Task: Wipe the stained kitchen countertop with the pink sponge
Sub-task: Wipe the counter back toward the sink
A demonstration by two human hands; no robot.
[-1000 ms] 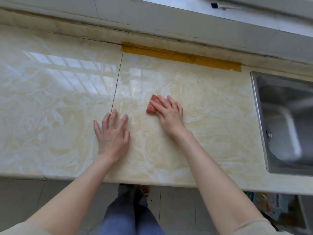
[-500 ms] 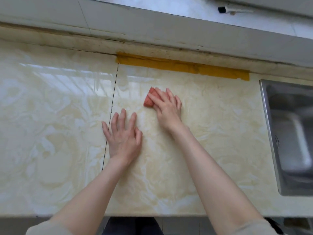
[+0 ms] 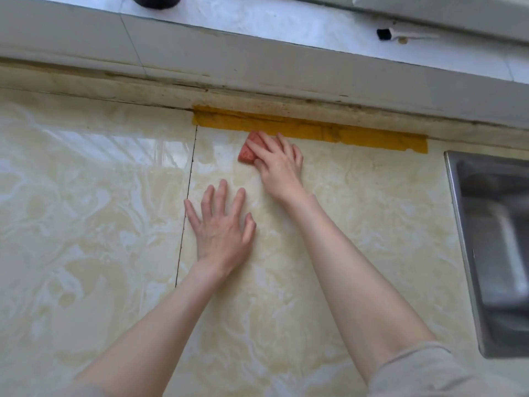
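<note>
The pink sponge [image 3: 246, 154] lies on the cream marbled countertop [image 3: 86, 230], close to its back edge. My right hand [image 3: 279, 164] lies flat over the sponge, its fingers stretched out and pressing down; only the sponge's left end shows. My left hand [image 3: 221, 224] rests flat on the counter with fingers spread, nearer to me and a little left of the sponge. It holds nothing.
A strip of yellow tape [image 3: 357, 136] runs along the back edge just beyond the sponge. A dark seam [image 3: 186, 204] crosses the counter left of my hands. The steel sink [image 3: 492, 239] is set in at the right. On the sill stands a black object [image 3: 156, 0].
My right hand has pushed the sponge away from me, from mid-counter up to the yellow tape. My left hand has stayed flat just right of the seam. The camera has moved closer.
</note>
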